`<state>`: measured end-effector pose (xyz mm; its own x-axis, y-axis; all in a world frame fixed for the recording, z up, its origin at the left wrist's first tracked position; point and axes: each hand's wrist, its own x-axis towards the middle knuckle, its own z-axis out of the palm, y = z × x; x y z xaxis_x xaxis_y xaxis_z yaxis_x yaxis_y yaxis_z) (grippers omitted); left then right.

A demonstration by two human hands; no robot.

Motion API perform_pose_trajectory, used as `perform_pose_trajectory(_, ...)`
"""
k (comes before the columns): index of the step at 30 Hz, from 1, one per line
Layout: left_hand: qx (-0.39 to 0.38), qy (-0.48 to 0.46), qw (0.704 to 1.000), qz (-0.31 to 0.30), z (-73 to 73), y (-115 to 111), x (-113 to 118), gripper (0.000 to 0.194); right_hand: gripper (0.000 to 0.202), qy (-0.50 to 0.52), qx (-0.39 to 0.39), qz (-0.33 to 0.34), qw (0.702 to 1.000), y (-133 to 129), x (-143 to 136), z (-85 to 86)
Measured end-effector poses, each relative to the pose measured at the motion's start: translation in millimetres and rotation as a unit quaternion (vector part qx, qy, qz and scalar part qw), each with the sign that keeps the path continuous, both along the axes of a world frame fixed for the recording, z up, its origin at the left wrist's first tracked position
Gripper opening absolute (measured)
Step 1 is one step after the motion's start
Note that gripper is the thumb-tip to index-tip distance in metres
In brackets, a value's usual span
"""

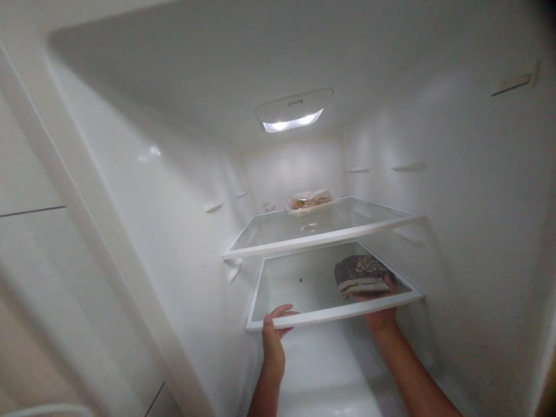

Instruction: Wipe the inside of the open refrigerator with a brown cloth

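Inside a white fridge, my left hand (273, 336) grips the front left edge of the lower glass shelf (339, 313), with fingers above and below its white rim. My right hand (382, 317) reaches under the same shelf near its right end. It holds a folded dark patterned cloth (362, 273) with a pale edge, seen through the glass. Part of that hand is hidden behind the rim. Whether the cloth touches the underside of the glass, I cannot tell.
An upper glass shelf (321, 236) sits above, carrying a clear plastic pack of food (309, 201) at the back. A lit lamp (295, 113) is on the ceiling. Small support ledges (408, 168) stick out of the side walls. Tiled wall (30, 260) lies left of the fridge.
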<state>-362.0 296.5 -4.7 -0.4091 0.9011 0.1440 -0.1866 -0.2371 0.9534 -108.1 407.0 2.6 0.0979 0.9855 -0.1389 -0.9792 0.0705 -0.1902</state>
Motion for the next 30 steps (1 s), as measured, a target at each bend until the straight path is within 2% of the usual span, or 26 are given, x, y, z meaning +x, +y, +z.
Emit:
perform_pose_trajectory(4,-0.001,-0.001,0.999,-0.032,-7.2,2,-4,0.084,0.039,0.035,0.055,-0.001,0.998,42,-37,11.2)
perform_pose_trajectory(8,0.007,0.0,0.999,-0.033,-10.3,2,-3,0.082,0.036,0.048,0.085,0.045,0.994,60,-84,14.3)
perform_pose_trajectory(11,0.026,0.005,0.999,-0.023,-13.1,4,-3,0.077,0.034,0.056,0.093,0.1,0.989,55,-130,14.5)
perform_pose_trajectory(15,0.034,0.002,0.999,-0.025,-22.2,10,-8,0.074,0.031,0.052,0.094,0.182,0.977,34,-197,15.7)
perform_pose_trajectory(18,0.017,-0.009,1.0,-0.022,-30.1,16,-13,0.076,0.029,0.046,0.091,0.247,0.964,20,-227,17.2)
perform_pose_trajectory(20,0.008,-0.019,0.999,-0.024,-32.5,18,-15,0.078,0.028,0.042,0.086,0.27,0.958,18,-232,17.7)
perform_pose_trajectory(23,0.021,-0.024,0.999,-0.037,-30.0,16,-14,0.077,0.029,0.034,0.078,0.281,0.956,22,-219,18.0)
perform_pose_trajectory(27,0.032,-0.019,0.998,-0.045,-22.9,11,-14,0.074,0.027,0.02,0.071,0.267,0.961,34,-185,16.4)
perform_pose_trajectory(30,0.019,-0.019,0.999,-0.043,-21.1,13,-14,0.076,0.024,0.015,0.064,0.231,0.971,43,-147,14.7)
